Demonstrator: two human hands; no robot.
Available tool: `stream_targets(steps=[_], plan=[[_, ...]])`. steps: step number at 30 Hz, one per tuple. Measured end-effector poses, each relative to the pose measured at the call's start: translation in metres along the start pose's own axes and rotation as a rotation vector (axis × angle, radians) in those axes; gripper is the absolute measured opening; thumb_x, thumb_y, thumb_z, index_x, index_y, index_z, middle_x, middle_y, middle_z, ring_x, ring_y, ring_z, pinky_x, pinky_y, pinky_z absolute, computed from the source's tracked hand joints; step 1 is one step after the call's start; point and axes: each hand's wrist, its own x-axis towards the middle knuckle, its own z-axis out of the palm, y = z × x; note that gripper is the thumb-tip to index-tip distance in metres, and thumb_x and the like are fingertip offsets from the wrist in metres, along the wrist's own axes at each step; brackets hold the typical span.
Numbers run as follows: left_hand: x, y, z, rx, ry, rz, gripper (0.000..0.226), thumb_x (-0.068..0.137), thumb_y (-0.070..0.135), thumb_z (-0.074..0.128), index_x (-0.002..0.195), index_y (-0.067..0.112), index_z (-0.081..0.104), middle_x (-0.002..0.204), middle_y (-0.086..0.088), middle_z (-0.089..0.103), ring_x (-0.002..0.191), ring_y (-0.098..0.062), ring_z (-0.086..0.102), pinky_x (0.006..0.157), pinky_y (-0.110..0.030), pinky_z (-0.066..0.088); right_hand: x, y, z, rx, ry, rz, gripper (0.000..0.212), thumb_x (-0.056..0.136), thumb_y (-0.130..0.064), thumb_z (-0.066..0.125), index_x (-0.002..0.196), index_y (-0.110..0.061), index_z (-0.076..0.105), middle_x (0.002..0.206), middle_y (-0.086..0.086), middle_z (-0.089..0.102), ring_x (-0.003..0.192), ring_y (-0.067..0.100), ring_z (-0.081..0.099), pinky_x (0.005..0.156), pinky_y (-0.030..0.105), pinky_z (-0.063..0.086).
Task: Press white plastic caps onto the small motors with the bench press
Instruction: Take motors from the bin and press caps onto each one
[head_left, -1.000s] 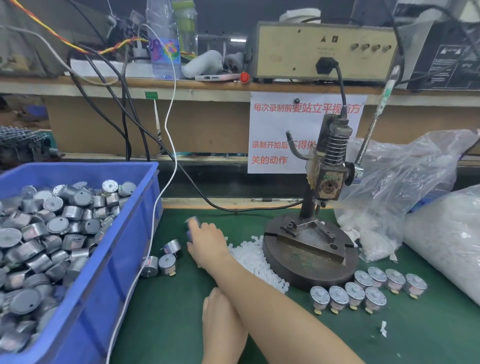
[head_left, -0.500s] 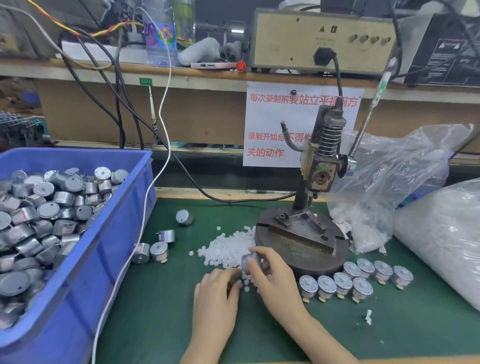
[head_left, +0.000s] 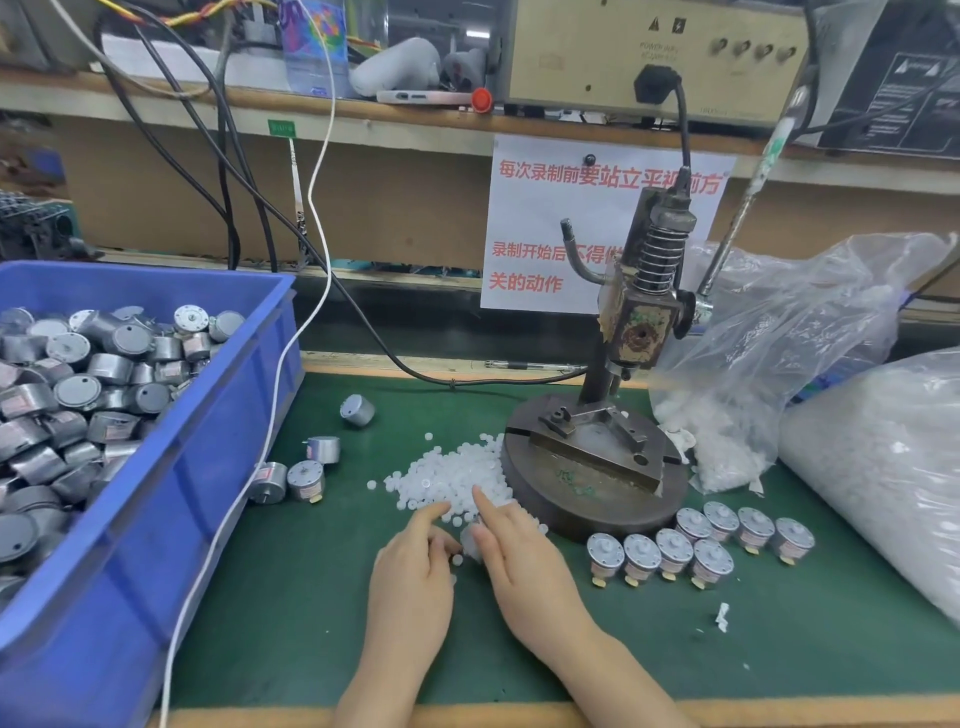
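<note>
My left hand (head_left: 410, 582), one finger straight, pokes the little white plastic caps (head_left: 452, 478) ahead to find one. I cannot tell if my right hand (head_left: 524, 566) holds anything.

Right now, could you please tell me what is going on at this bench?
A person's left hand and right hand are both at the loose pile of small white plastic caps on the green mat, index fingers reaching into it. The dark round-based bench press behind appears unloaded. Small silver cylindrical motors are lined up beside its base; more fill the blue plastic crate.
</note>
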Motion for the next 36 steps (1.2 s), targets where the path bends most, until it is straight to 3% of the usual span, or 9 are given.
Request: stream_targets(steps=[5, 17, 26, 31, 36], plan=[[-0.001, 0.000, 0.001, -0.034, -0.007, -0.023, 0.034, 0.090, -0.002, 0.041, 0.112, 0.019, 0.056, 0.071, 0.008, 0.059, 0.082, -0.023, 0.055, 0.082, -0.039, 0.043, 0.001, -0.002, 0.000, -0.101, -0.046, -0.007, 0.048, 0.102, -0.035, 0.024, 0.148, -0.029, 0.015, 0.124, -0.005, 0.042, 0.108, 0.019, 0.050, 0.083, 0.033, 0.041], [-0.002, 0.002, -0.001, -0.071, 0.009, -0.038, 0.035, 0.089, -0.004, 0.040, 0.114, 0.015, 0.055, 0.073, 0.001, 0.059, 0.083, -0.020, 0.055, 0.079, -0.031, 0.041, 0.003, 0.001, 0.003, -0.183, -0.083, -0.008, 0.048, 0.102, -0.037, 0.022, 0.148, -0.032, 0.014, 0.125, -0.008, 0.041, 0.108, 0.019, 0.052, 0.080, 0.032, 0.040], [-0.002, 0.002, 0.000, -0.093, 0.033, -0.043, 0.034, 0.089, -0.003, 0.040, 0.113, 0.014, 0.056, 0.071, 0.007, 0.057, 0.084, -0.024, 0.057, 0.082, -0.037, 0.043, 0.004, 0.002, 0.006, -0.268, -0.090, -0.030, 0.049, 0.101, -0.039, 0.020, 0.149, -0.032, 0.009, 0.126, -0.007, 0.040, 0.104, 0.019, 0.054, 0.072, 0.032, 0.040], [-0.001, 0.000, 0.001, -0.100, 0.072, -0.067, 0.032, 0.089, -0.003, 0.039, 0.109, 0.014, 0.056, 0.071, 0.002, 0.057, 0.081, -0.022, 0.055, 0.069, -0.029, 0.038, 0.004, -0.005, 0.006, -0.338, -0.096, -0.051, 0.051, 0.100, -0.042, 0.019, 0.148, -0.035, 0.004, 0.125, -0.004, 0.037, 0.096, 0.022, 0.056, 0.064, 0.030, 0.033], [0.000, 0.001, 0.003, -0.148, 0.134, -0.129, 0.028, 0.090, -0.001, 0.038, 0.100, 0.020, 0.055, 0.080, 0.000, 0.063, 0.087, -0.022, 0.055, 0.069, -0.028, 0.035, 0.003, -0.010, 0.008, -0.409, -0.121, -0.068, 0.051, 0.101, -0.042, 0.021, 0.148, -0.033, 0.005, 0.129, 0.000, 0.033, 0.096, 0.025, 0.056, 0.064, 0.030, 0.033]])
